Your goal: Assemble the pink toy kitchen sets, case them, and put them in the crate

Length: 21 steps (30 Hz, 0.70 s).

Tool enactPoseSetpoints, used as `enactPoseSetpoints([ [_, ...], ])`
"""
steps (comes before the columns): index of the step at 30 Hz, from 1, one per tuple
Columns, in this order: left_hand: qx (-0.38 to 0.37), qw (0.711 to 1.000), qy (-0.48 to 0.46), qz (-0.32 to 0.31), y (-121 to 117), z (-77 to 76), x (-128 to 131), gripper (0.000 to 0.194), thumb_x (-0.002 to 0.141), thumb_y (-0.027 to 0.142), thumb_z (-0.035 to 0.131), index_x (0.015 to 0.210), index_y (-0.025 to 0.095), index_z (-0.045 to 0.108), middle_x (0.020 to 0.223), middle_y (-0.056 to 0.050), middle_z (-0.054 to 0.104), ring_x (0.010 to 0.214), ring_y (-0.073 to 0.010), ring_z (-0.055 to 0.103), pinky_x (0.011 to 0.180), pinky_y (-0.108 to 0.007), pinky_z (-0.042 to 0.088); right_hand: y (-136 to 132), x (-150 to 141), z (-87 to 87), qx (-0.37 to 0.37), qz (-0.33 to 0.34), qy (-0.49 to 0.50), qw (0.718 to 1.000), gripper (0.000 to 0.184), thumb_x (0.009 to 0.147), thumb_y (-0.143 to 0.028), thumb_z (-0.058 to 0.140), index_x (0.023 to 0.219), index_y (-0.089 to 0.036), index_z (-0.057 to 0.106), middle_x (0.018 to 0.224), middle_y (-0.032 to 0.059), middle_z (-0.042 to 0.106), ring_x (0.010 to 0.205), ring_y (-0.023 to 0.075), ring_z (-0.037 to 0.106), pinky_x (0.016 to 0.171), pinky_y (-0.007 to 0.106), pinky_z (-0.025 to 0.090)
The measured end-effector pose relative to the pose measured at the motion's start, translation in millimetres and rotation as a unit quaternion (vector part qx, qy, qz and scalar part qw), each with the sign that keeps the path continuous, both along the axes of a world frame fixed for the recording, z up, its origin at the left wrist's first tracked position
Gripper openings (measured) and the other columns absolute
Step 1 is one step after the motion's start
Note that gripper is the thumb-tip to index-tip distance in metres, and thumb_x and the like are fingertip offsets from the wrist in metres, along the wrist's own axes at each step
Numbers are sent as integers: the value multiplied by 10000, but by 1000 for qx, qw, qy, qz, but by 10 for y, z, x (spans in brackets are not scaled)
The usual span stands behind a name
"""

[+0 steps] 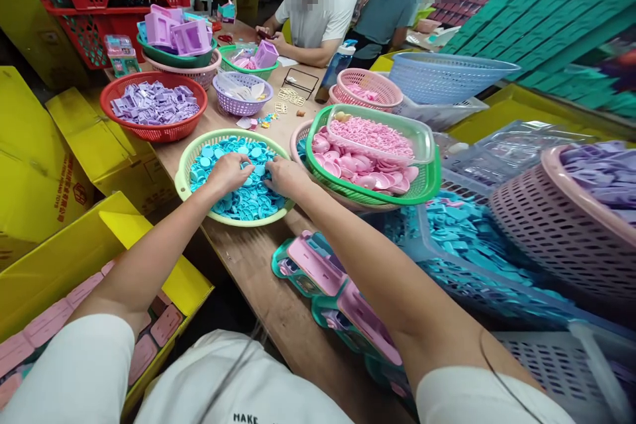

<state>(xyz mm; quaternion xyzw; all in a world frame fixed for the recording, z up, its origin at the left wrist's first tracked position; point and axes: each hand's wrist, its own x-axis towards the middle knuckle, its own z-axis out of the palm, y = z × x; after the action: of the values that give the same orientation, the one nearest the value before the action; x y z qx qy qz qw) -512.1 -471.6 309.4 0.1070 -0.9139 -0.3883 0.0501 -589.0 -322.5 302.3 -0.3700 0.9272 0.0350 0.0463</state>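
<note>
Both my hands are over a pale green basket (181,169) filled with small turquoise plastic pieces (248,202), many of them round discs. My left hand (229,173) is above the left half of the pile, its thumb and fingers drawn together; whatever lies between the fingertips is too small to name. On the right side of the same basket, my right hand (287,177) has its fingers curled in at the pieces. Its fingertips are partly hidden, and I cannot make out what they pinch.
A green basket (432,189) of pink parts stands right of my hands; a red basket (154,134) of purple parts is behind left. Pink-and-teal toy sets (318,265) line the table's near side. A yellow carton (64,228) stands left. Across the table sits a person (322,20).
</note>
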Motion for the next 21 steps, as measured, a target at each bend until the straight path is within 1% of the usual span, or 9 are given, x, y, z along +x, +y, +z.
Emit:
enactPoseSetpoints([
  [3, -184, 980, -64, -43, 42, 24, -155, 213, 855, 238, 638, 1012, 204, 778, 1058, -101, 759, 1057, -267, 674, 877, -312, 500, -33, -6, -33, -18, 1, -5, 1000, 301, 873, -220, 581, 1124, -76, 665, 1242, 240, 628, 1057, 329, 651, 840, 353, 486],
  [7, -220, 968, -111, -57, 106, -13, -273, 223, 793, 220, 700, 999, 194, 781, 1054, -139, 758, 1056, -310, 686, 864, -345, 508, 9, -88, -9, -54, 1, -29, 998, 201, 881, -264, 568, 940, -111, 683, 1044, 164, 701, 967, 260, 659, 805, 302, 475],
  [9, -226, 967, -107, -53, 125, -45, -289, 235, 788, 226, 703, 1010, 197, 773, 1057, -140, 755, 1057, -314, 686, 870, -353, 505, 61, -137, 17, -152, -40, -101, 982, 200, 894, -291, 517, 877, -138, 645, 892, 99, 695, 833, 195, 650, 708, 258, 467],
  [11, -229, 967, -98, -50, 134, -72, -288, 229, 788, 215, 690, 1002, 201, 768, 1050, -134, 755, 1053, -312, 685, 874, -354, 500, 115, -172, 53, -322, -107, -263, 903, 174, 869, -303, 482, 833, -165, 582, 791, 50, 652, 676, 141, 596, 562, 218, 416],
  [14, -226, 969, -82, -54, 135, -100, -278, 221, 783, 199, 680, 990, 205, 759, 1048, -121, 753, 1054, -306, 680, 867, -343, 491, 164, -182, 130, -502, -154, -503, 687, 151, 782, -329, 508, 829, -186, 519, 749, 28, 618, 568, 108, 513, 422, 176, 287],
  [15, -225, 969, -78, -57, 131, -109, -278, 216, 785, 205, 680, 988, 208, 754, 1049, -115, 751, 1055, -302, 677, 861, -336, 488, 167, -178, 159, -522, -143, -548, 637, 176, 769, -344, 521, 849, -188, 518, 752, 28, 620, 565, 106, 505, 404, 166, 261],
  [17, -214, 973, -66, -61, 110, -128, -284, 185, 791, 233, 682, 963, 206, 745, 1026, -102, 749, 1040, -293, 674, 843, -325, 484, 160, -169, 207, -547, -106, -588, 587, 239, 790, -405, 543, 902, -194, 522, 767, 22, 622, 566, 99, 498, 394, 150, 235],
  [19, -174, 982, -46, -56, 67, -151, -301, 144, 785, 259, 690, 907, 196, 732, 957, -85, 743, 988, -281, 672, 824, -319, 479, 151, -171, 231, -552, -74, -573, 601, 332, 840, -527, 543, 900, -201, 519, 747, 2, 597, 543, 86, 468, 396, 148, 220],
  [21, -107, 993, -13, -42, 6, -178, -324, 112, 767, 272, 700, 835, 183, 708, 868, -61, 721, 920, -258, 661, 814, -309, 472, 163, -181, 233, -515, -52, -499, 695, 464, 861, -654, 513, 822, -192, 521, 680, -16, 546, 511, 74, 421, 410, 165, 225],
])
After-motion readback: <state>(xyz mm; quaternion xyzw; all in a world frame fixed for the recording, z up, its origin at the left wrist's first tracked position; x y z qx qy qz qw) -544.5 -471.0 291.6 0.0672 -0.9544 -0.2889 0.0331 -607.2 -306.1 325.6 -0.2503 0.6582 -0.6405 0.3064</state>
